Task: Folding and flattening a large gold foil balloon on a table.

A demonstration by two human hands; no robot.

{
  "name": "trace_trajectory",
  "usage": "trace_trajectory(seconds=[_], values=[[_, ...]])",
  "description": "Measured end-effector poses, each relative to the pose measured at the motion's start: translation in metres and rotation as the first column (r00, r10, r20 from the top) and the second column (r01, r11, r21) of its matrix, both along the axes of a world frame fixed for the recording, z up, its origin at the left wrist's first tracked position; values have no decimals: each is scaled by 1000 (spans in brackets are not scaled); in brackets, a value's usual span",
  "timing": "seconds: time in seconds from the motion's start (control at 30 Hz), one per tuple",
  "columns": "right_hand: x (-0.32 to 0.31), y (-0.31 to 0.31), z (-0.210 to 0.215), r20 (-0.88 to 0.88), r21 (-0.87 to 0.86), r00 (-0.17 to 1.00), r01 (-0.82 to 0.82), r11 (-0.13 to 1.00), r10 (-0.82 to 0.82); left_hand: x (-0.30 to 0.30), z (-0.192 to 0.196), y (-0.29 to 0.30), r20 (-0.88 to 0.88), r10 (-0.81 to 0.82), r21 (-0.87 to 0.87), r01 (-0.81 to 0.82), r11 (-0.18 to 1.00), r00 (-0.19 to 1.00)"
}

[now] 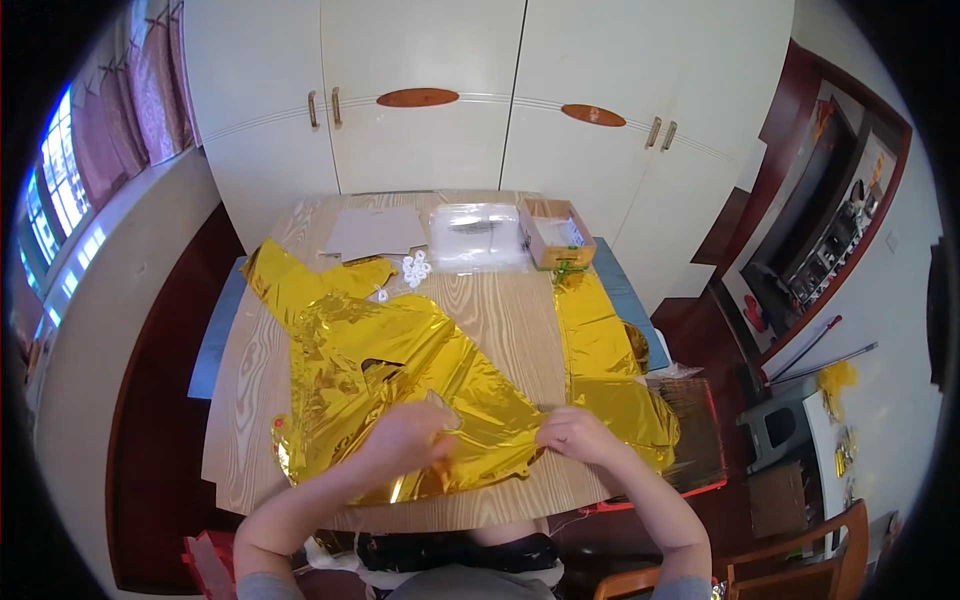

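A large flat sheet of shiny gold foil (400, 350), shaped like an uninflated foil balloon, spreads over the near left half of the wooden table. My right hand (578, 436) pinches its right-hand edge near the table's front. Over the foil's lower middle is my left hand (408, 437), smeared by motion, so its fingers cannot be made out. A small clear, pale-edged piece (442, 408) shows beside that hand; whether the hand holds it is unclear. To the right, a second gold foil piece (590, 325) hangs partly over the table's edge.
Toward the back of the table (500, 300) lie grey cards (375, 232), white ring-shaped pieces (415, 268), clear plastic bags (475, 240) and an open cardboard box (555, 240). White cupboards (420, 50) stand behind. A wooden chair (810, 560) and grey stool (780, 430) are at the right.
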State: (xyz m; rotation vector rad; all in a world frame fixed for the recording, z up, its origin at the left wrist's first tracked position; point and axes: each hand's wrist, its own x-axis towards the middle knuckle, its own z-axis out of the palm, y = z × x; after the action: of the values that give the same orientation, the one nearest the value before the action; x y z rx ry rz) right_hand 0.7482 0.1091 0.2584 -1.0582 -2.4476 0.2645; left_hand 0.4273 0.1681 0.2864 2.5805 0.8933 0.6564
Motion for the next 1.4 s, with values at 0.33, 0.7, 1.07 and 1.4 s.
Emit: trace_trajectory(seconds=[0.33, 0.7, 1.07, 1.4], values=[[-4, 16, 2, -135, -395, 969, 140, 908, -208, 55, -38, -36, -117, -78, 0, 78, 997, 990], [-25, 18, -6, -161, -517, 981, 11, 856, -110, 23, -47, -20, 87, -186, 80, 179, 980, 979], [-38, 20, -9, -163, -392, 981, -165, 905, 108, 12, -63, -14, 215, -345, 40, 345, 938, 914], [-42, 9, -17, -215, -344, 963, -229, 911, 161, 8, -63, -14, 263, -374, 76, 368, 927, 889]])
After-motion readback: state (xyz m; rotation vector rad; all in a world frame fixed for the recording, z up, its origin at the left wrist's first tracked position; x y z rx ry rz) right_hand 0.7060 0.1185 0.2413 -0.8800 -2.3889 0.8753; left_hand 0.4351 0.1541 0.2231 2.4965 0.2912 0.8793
